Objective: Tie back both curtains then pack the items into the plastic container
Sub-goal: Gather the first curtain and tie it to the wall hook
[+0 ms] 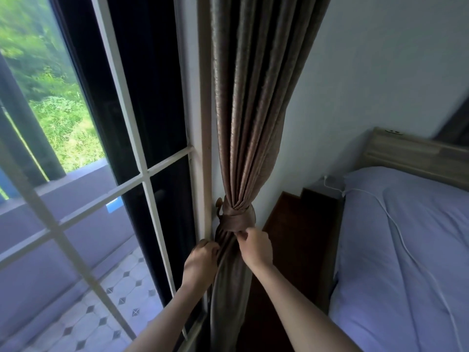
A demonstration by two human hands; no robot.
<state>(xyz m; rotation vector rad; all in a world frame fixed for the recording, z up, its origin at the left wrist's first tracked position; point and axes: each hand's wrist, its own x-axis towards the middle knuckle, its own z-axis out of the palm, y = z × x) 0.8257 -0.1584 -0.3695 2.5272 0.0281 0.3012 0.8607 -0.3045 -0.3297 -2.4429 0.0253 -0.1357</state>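
Head view: the curtain [243,123] is gathered at 6 o'clock by a tieback band [237,221] looped to a wall hook [219,202]. Folds below are gripped by the left hand [201,260]; the band's lower edge is seemingly pinched by the right hand [255,246], to settle it.

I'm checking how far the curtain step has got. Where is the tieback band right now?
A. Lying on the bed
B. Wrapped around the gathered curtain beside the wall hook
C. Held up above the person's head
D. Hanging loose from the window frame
B: the tieback band cinches the gathered curtain next to the wall hook, with the right hand pinching its lower edge.
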